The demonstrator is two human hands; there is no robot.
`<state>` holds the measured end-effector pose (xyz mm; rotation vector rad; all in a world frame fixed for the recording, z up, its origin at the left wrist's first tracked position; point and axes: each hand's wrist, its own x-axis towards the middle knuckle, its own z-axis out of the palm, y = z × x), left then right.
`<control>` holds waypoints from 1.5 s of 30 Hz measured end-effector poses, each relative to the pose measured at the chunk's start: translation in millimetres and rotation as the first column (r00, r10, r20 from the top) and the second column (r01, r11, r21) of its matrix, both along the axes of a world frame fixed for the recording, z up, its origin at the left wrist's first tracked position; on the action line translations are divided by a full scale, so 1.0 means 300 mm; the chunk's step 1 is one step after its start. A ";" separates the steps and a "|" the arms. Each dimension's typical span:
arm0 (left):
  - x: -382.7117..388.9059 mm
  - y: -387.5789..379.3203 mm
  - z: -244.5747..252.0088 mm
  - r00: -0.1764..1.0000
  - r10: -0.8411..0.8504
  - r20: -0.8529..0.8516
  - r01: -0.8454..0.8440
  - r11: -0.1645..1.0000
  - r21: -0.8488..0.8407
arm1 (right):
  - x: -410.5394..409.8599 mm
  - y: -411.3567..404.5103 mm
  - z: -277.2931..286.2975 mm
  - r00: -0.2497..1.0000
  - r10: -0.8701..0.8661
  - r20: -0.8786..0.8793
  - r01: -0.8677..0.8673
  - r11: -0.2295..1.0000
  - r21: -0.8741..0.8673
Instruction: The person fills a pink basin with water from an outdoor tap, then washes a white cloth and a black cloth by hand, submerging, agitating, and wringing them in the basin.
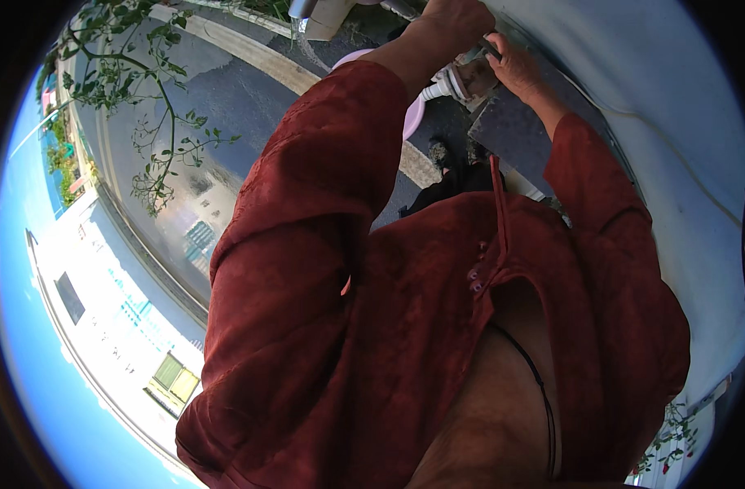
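My left hand [461,21] reaches across at the top edge with its fingers curled down. What it holds, if anything, is hidden. Beside it, my right hand [514,68] grips a short dark handle [492,49]. Just below the hands is a rusty metal fitting [475,76] joined to a white ribbed plastic connector [444,87]. A pink plastic basin [415,117] shows partly behind my left forearm. Water [308,49] runs from a silver metal spout [301,8] at the top edge, left of my hands.
A white wall or panel [654,79] with a cable [672,147] stands close on my right. Leafy plant stems [168,110] hang at the left. A pale kerb strip [244,46] crosses wet dark paving [250,98]. A grey slab [513,134] lies near my shoes [440,153].
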<state>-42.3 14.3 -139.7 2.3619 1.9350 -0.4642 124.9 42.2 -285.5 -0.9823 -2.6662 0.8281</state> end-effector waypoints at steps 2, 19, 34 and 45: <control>0.024 -0.013 0.039 0.995 -0.068 0.066 0.066 0.997 0.032 | 0.089 -0.022 0.062 1.000 -0.009 -0.012 0.008 0.998 -0.067; 0.112 -0.071 0.711 0.887 -0.006 0.461 0.142 0.955 -0.262 | 0.359 -0.089 1.218 0.955 0.269 0.121 -0.172 0.842 -0.512; 0.158 -0.031 0.567 0.964 -0.068 0.258 0.169 0.903 -0.394 | 0.387 -0.107 0.876 0.984 0.174 -0.031 -0.161 0.811 -0.562; 0.140 -0.021 0.360 0.977 -0.063 0.201 0.126 0.941 -0.315 | 0.342 -0.100 0.411 0.965 0.140 -0.223 -0.231 0.858 -0.459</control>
